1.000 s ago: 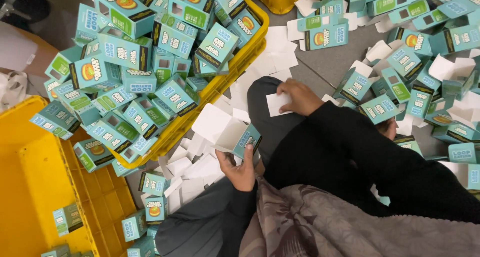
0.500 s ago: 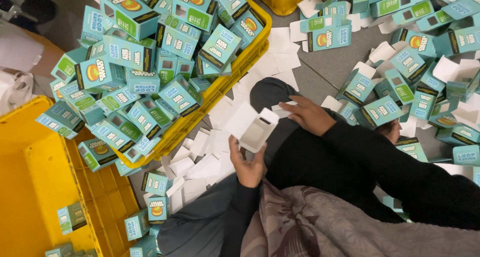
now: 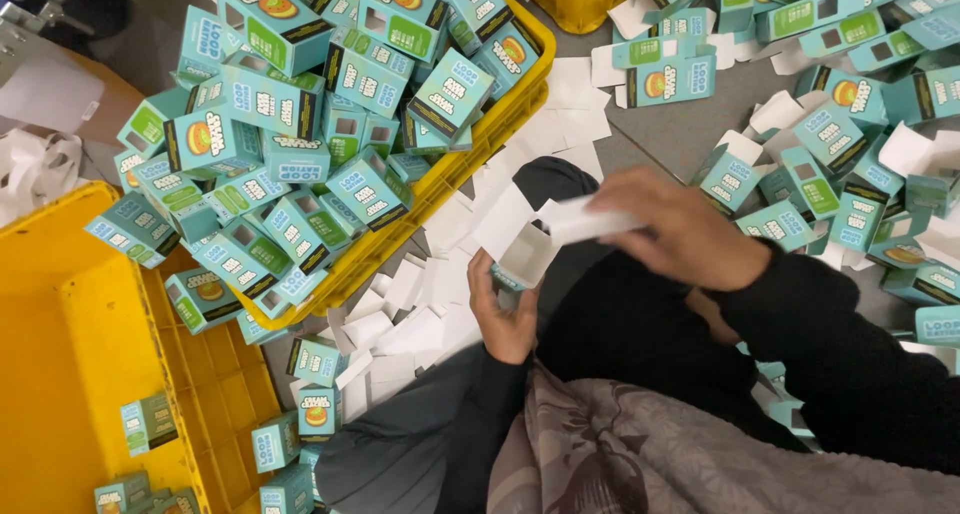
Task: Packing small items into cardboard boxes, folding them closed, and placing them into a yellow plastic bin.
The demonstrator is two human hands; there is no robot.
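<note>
Teal carton: a small open box (image 3: 525,259) sits at the centre of the view, its white inside turned up, over the person's dark-clad lap.
Left hand: the left hand (image 3: 503,314) grasps the carton from below, at its 6 o'clock, fingers curled round its lower wall.
Right hand: the right hand (image 3: 690,229) lies at the carton's 3 o'clock and pinches a white card insert (image 3: 590,219), whose near end meets the carton's mouth.
Step in hand: by my reading, the insert is being fed into the box.
Next move: it seems to call for squaring the card to the opening and sliding it toward 9 o'clock while the left hand braces.
Change: half a second ago the right hand rested farther back, apart from the carton; it has now come over with the card.
Surroundings: a yellow crate (image 3: 520,94) heaped with teal cartons at 11 o'clock, a second yellow crate (image 3: 60,374) at 8 o'clock, loose boxes (image 3: 830,164) at 2 o'clock.
</note>
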